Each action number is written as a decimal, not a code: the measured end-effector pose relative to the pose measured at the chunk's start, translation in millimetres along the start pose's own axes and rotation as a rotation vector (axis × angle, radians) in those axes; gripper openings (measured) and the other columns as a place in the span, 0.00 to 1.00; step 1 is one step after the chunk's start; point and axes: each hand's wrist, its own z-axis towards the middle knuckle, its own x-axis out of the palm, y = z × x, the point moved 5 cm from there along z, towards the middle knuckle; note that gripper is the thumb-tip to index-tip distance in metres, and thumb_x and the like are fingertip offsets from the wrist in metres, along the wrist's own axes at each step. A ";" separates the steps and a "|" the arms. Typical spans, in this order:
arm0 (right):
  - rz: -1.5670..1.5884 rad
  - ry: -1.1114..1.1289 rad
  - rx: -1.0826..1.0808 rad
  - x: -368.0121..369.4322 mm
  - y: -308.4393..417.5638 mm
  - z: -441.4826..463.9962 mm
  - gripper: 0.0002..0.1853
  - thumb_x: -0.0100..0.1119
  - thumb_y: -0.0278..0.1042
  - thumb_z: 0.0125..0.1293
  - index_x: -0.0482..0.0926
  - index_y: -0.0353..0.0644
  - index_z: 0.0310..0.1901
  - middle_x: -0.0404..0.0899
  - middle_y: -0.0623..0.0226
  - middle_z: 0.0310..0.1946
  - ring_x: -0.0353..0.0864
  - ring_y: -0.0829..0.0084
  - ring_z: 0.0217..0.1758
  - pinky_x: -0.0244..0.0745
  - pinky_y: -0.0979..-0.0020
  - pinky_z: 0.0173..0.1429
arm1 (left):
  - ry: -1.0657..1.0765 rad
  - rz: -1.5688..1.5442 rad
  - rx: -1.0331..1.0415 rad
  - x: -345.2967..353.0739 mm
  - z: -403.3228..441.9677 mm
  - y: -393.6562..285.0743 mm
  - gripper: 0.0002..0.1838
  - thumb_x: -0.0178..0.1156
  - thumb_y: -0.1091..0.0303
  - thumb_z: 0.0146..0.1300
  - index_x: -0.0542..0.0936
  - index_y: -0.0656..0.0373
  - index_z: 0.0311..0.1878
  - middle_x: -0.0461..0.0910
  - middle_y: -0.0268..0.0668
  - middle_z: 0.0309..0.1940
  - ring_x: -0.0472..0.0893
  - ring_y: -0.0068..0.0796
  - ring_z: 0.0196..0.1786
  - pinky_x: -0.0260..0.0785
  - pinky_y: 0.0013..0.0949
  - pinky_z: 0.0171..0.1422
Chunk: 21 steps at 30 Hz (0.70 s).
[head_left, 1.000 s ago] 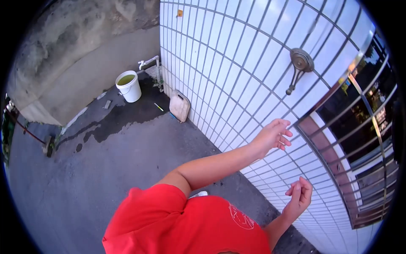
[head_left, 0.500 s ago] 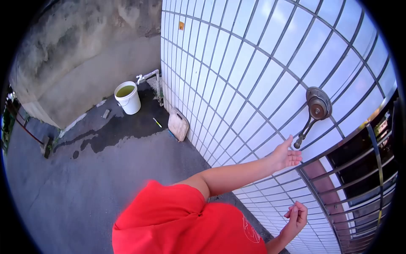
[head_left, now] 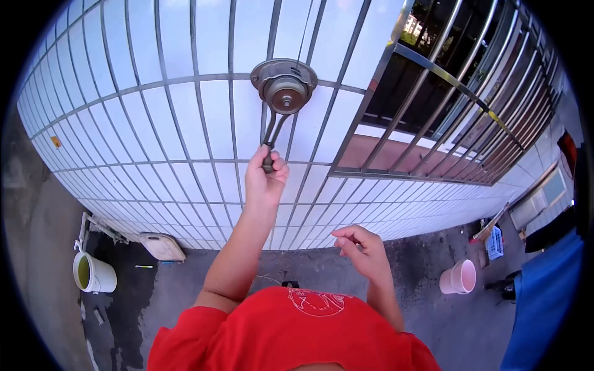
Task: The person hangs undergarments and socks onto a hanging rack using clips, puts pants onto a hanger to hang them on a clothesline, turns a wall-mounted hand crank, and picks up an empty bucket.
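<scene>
A round metal hand-crank winch is fixed to the white tiled wall in front of me. Its crank handle hangs downward from the hub. My left hand is closed around the grip at the handle's lower end, and part of the grip shows between thumb and fingers. Lower and to the right, my right hand is in the air before the wall, touching nothing. Its fingers are loosely bent and apart from the thumb. A thin line runs up the wall from the winch.
A barred window juts out right of the winch. On the ground at left stand a white bucket of greenish water, a tap pipe and a board against the wall. A pink bucket, blue crate and blue cloth are at right.
My view has swung right to face the winch. My left hand, earlier open beneath the crank, has taken hold of its grip. My right hand's curled fingers have loosened.
</scene>
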 end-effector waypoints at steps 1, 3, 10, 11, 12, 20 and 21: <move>0.003 0.024 0.034 0.7 -1.4 0.5 0.08 0.54 0.28 0.67 0.79 0.37 0.45 0.79 0.70 0.29 0.76 0.83 0.31 0.73 0.79 0.35 | 0.010 0.021 0.074 1.7 -2.0 -16.2 0.07 0.53 0.67 0.67 0.70 0.61 0.39 0.73 0.37 0.26 0.68 0.25 0.24 0.59 0.26 0.26; 0.007 0.041 0.081 3.4 -1.8 0.7 0.09 0.54 0.29 0.67 0.79 0.37 0.45 0.78 0.70 0.29 0.76 0.84 0.31 0.73 0.79 0.35 | -0.015 0.058 0.145 11.1 -11.4 -36.1 0.07 0.52 0.68 0.68 0.70 0.62 0.40 0.73 0.39 0.27 0.69 0.25 0.25 0.60 0.26 0.26; -0.279 0.202 -0.139 18.9 24.1 4.6 0.09 0.53 0.34 0.67 0.78 0.41 0.43 0.80 0.62 0.36 0.80 0.64 0.38 0.74 0.69 0.43 | -0.037 0.389 0.576 50.3 -32.6 -66.5 0.06 0.54 0.69 0.67 0.71 0.61 0.42 0.77 0.37 0.28 0.73 0.21 0.26 0.63 0.22 0.26; -0.273 0.199 -0.131 16.0 21.8 1.5 0.09 0.52 0.35 0.67 0.78 0.41 0.43 0.80 0.62 0.37 0.80 0.63 0.39 0.74 0.68 0.43 | -0.080 0.465 0.658 61.6 -33.8 -71.7 0.07 0.55 0.67 0.67 0.71 0.61 0.40 0.77 0.36 0.26 0.72 0.18 0.24 0.62 0.20 0.24; -0.264 0.198 -0.125 14.0 20.2 -2.4 0.10 0.52 0.36 0.67 0.78 0.40 0.43 0.80 0.61 0.38 0.80 0.61 0.39 0.73 0.66 0.43 | -0.077 0.483 0.724 66.4 -28.9 -79.1 0.08 0.55 0.66 0.68 0.72 0.62 0.39 0.76 0.36 0.25 0.72 0.18 0.24 0.62 0.20 0.24; -0.253 0.107 -0.056 -0.9 5.4 -27.0 0.10 0.54 0.37 0.65 0.78 0.40 0.41 0.79 0.63 0.30 0.79 0.65 0.33 0.71 0.67 0.38 | -0.070 1.285 1.148 198.5 -26.5 -81.4 0.22 0.58 0.48 0.64 0.78 0.59 0.48 0.75 0.32 0.28 0.70 0.19 0.28 0.64 0.24 0.32; -0.261 0.084 -0.071 -0.7 6.1 -28.3 0.10 0.55 0.36 0.65 0.78 0.40 0.41 0.79 0.64 0.29 0.78 0.66 0.31 0.71 0.68 0.37 | -0.031 1.454 1.255 216.4 -25.5 -68.7 0.24 0.56 0.45 0.65 0.79 0.58 0.48 0.76 0.31 0.29 0.71 0.20 0.29 0.65 0.25 0.34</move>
